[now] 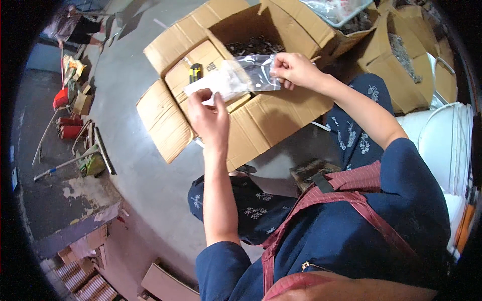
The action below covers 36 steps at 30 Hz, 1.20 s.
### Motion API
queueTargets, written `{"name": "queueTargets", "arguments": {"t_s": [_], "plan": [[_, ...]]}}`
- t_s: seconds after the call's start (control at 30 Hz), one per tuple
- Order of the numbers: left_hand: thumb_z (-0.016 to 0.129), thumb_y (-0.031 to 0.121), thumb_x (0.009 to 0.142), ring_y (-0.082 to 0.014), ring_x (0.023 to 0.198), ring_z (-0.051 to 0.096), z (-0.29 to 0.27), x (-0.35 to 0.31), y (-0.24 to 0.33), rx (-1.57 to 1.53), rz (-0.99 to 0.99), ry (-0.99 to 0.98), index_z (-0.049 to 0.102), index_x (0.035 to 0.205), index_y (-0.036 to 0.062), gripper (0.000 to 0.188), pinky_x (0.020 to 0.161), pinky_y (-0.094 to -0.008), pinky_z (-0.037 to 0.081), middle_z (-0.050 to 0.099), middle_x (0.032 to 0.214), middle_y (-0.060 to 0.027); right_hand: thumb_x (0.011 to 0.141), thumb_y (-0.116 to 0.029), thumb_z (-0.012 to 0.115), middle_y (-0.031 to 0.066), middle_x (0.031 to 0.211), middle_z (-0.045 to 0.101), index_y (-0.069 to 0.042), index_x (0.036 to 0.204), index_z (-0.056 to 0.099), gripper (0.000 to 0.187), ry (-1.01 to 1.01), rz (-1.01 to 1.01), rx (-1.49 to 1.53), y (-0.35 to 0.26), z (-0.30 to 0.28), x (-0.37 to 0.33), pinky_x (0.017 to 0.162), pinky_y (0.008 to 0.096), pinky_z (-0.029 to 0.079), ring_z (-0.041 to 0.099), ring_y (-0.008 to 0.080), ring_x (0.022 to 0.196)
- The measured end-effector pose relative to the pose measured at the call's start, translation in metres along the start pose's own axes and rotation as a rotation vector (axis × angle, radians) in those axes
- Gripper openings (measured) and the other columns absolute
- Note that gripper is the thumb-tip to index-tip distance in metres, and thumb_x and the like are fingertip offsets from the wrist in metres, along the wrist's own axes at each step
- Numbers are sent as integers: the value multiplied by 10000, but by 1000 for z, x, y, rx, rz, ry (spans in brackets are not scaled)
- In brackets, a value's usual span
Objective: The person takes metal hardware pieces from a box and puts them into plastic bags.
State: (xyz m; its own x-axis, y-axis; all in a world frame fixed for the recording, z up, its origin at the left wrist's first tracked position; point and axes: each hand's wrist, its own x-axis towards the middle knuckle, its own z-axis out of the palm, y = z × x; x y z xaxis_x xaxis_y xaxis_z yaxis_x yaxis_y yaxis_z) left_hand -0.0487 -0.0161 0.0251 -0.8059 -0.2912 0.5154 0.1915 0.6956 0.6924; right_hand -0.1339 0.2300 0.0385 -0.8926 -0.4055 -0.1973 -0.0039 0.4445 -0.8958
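Note:
A transparent plastic bag [256,71] is stretched between my two hands above an open cardboard box [273,123]. My right hand [297,71] pinches its right end between thumb and fingers. The left end looks white, and my left hand [210,116] grips it with thumb and fingertips. Whether the white part is paper or contents, I cannot tell. Just beyond my left hand, a yellow and black utility knife [195,72] lies on a smaller carton [183,67] inside the box. Dark small pieces [256,46] fill part of the box behind the bag.
Another open carton [401,75] with small grey pieces stands at the right, near a white bucket [437,145]. A plastic tray [346,17] sits at the upper right. At the left, a dark ledge [60,200] carries tools and a red object [61,98]. Grey floor [135,165] lies between.

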Motion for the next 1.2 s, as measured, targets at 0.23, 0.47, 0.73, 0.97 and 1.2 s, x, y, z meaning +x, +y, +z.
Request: {"name": "queueTargets", "arguments": {"t_s": [0.23, 0.47, 0.73, 0.97, 1.2], "plan": [[688, 346, 845, -281, 535, 610, 15, -10, 35, -180, -31, -579, 649, 741, 27, 337, 535, -364, 481, 615, 599, -132, 716, -149, 646, 160, 698, 630, -12, 786, 599, 160, -184, -494, -310, -18, 34, -24, 587, 401, 465, 618, 324, 636], [561, 233, 978, -99, 651, 588, 6, -8, 37, -668, -303, -793, 618, 857, -11, 278, 574, -250, 465, 634, 711, -35, 859, -199, 684, -28, 674, 613, -59, 813, 668, 147, -485, -72, 55, -39, 21, -30, 480, 202, 415, 540, 47, 541], [586, 138, 887, -147, 630, 625, 13, -18, 35, -743, -494, -643, 590, 816, 12, 145, 554, -275, 476, 647, 704, -66, 901, -222, 641, 11, 647, 577, -35, 795, 595, 219, -438, 12, 390, -24, 27, -24, 520, 251, 457, 555, 77, 591], [671, 155, 740, -301, 623, 617, 23, -19, 29, 96, 230, -253, 559, 752, 54, 151, 597, -399, 491, 584, 626, -103, 717, -32, 584, 136, 963, 615, -35, 1024, 546, 310, 232, -711, -670, -31, 29, -23, 694, 424, 544, 643, 317, 832], [648, 186, 810, -321, 637, 655, 26, -33, 54, 32, -34, -468, 518, 882, 35, 211, 615, -428, 518, 643, 683, -146, 792, 20, 537, 145, 891, 582, 9, 891, 552, 101, 172, -645, -459, -7, 46, -17, 691, 392, 520, 618, 319, 792]]}}
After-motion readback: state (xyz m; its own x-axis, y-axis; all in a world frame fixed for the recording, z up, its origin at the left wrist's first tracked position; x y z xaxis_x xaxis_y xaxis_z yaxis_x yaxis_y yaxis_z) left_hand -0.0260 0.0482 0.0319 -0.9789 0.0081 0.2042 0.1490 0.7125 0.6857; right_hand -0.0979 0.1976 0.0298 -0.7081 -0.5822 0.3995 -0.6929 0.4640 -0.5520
